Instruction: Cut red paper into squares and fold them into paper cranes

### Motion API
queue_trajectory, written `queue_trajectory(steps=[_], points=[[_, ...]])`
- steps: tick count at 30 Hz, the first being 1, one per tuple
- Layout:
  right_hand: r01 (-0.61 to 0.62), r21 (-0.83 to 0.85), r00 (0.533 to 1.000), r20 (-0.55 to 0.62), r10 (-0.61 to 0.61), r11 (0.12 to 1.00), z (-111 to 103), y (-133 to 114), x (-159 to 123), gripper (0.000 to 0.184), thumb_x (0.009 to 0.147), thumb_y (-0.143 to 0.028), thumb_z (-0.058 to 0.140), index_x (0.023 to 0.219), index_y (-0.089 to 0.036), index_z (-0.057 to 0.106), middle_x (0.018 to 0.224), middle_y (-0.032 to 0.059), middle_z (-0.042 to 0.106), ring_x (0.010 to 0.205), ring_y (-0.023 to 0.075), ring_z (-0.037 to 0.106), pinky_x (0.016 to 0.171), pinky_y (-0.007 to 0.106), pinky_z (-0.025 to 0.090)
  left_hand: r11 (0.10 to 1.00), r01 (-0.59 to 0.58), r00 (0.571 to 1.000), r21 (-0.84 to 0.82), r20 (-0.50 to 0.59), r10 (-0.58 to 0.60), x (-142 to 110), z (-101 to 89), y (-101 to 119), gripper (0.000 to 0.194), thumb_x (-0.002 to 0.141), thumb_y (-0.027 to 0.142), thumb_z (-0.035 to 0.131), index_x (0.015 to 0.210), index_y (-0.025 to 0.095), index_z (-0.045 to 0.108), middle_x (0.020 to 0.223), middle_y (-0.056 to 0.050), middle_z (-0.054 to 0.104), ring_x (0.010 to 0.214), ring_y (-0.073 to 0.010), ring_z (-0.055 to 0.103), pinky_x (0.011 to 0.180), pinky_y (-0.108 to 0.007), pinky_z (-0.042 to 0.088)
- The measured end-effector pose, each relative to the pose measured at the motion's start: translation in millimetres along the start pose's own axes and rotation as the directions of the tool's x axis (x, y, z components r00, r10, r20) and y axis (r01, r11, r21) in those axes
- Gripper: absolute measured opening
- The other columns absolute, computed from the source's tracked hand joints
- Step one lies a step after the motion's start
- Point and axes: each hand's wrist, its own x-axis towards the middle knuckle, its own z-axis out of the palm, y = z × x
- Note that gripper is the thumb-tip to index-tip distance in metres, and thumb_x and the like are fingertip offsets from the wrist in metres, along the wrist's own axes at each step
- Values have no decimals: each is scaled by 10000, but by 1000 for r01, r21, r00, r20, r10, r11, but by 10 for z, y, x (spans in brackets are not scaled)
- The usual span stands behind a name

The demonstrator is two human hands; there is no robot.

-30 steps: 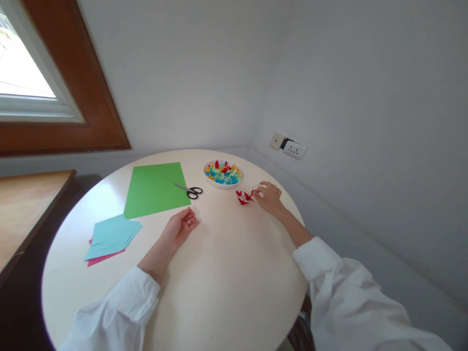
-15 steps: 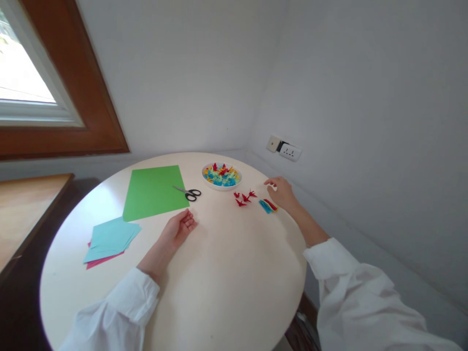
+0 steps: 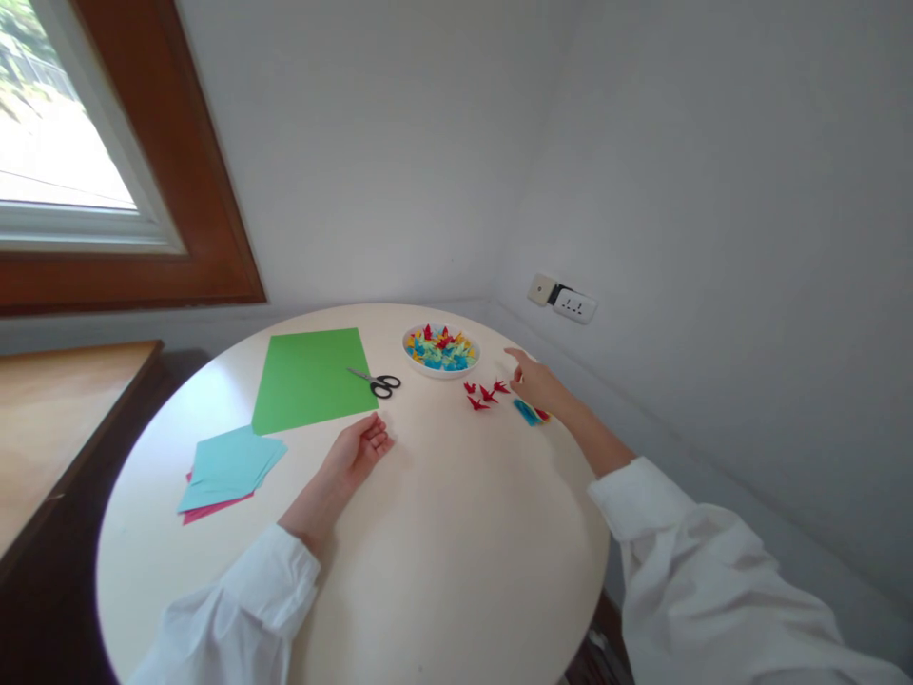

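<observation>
Right of centre, my white dish holds red, yellow, blue and pale-green paper pieces; my right hand, loosely open, hovers nearby; my left hand is half-curled.

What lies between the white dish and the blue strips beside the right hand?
In the head view, small red folded figures lie between the dish and the blue strips.
</observation>
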Motion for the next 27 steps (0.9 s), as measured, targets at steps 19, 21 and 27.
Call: queue_trajectory(steps=[19, 21, 27], points=[[376, -2, 904, -220, -367, 927, 337, -560, -407, 436, 893, -235, 268, 1269, -119, 456, 951, 146, 613, 860, 257, 586, 758, 395, 475, 949, -179, 981, 258, 118, 153, -7, -17, -86, 188, 750, 102, 559, 567, 134, 527, 526, -3, 531, 463, -83, 509, 517, -206, 467], [384, 24, 908, -194, -372, 923, 433, -568, -438, 420, 895, -252, 280, 1223, -109, 502, 1022, 165, 628, 911, 266, 598, 786, 403, 475, 895, -263, 964, 360, 136, 229, -45, -13, -106, 188, 720, 121, 601, 542, 134, 538, 516, -6, 539, 466, -90, 509, 514, -211, 456], [430, 163, 902, -37, -430, 888, 737, -801, -569, 322, 875, -249, 367, 1078, -168, 603, 1006, 112, 688, 859, 236, 644, 769, 376, 500, 613, -445, 860, 653, 119, 496, -266, -226, 173, 105, 680, 118, 622, 589, 155, 584, 532, 9, 561, 494, -107, 540, 519, -209, 417]])
